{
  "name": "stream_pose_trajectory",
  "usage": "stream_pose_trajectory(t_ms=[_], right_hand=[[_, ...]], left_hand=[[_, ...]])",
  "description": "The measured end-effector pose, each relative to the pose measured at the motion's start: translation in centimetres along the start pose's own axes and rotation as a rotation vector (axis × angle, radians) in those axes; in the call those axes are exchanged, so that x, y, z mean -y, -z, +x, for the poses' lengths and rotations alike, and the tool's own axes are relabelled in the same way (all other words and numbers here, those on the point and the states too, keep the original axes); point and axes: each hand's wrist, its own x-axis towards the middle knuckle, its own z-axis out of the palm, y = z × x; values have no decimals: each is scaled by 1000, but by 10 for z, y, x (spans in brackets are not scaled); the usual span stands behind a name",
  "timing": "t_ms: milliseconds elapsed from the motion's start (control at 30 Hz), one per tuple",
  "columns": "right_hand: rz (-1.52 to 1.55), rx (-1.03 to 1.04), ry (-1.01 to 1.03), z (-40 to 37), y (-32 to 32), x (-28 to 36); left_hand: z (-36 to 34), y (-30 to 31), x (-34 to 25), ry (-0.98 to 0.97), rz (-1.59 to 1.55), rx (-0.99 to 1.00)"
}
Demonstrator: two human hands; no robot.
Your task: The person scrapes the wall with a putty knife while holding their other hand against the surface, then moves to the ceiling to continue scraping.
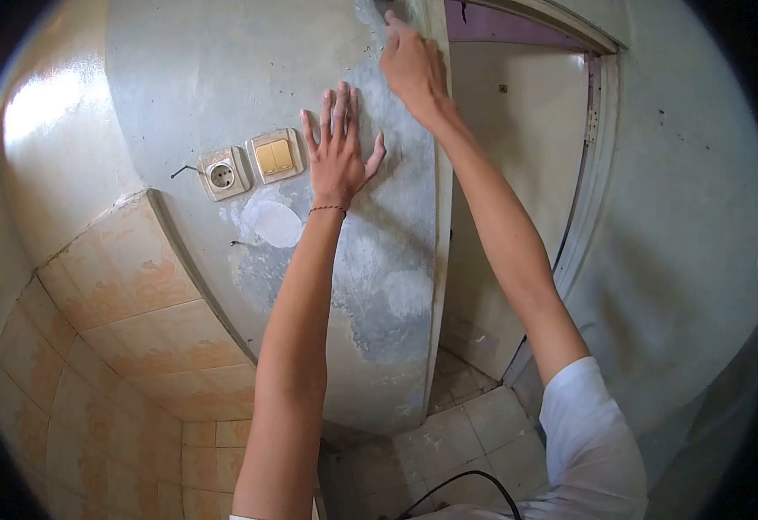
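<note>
My left hand [337,160] lies flat against the grey wall [214,78] with its fingers spread, holding nothing. A cord bracelet [328,209] circles its wrist. Just left of those fingers are a light switch [273,157] with yellowed rockers and a round wall socket [222,176]. Higher up, near the wall's right edge, my right hand [414,69] is closed, its index finger stretched along a dark flat scraper [386,10] held against the wall. The top of the frame cuts off part of this tool. Patchy paint and pale filler [277,224] show below the left hand.
A doorway with a pale door [518,182] stands right of the wall edge. Beige tiles [149,334] cover the lower left, and a tiled floor [448,442] lies below. A nail [181,170] sticks out beside the socket. A black cable [474,473] loops near my body.
</note>
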Motion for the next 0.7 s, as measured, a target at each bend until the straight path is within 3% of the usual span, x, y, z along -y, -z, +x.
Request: stream_pose_trajectory(t_ms=[267, 567, 700], right_hand=[[50, -17, 125, 8, -7, -3], [16, -63, 36, 16, -7, -4], [-22, 32, 27, -5, -5, 1]], left_hand=[[1, -2, 1, 2, -6, -6], [1, 0, 2, -5, -16, -14], [0, -1, 1, -3, 25, 3]])
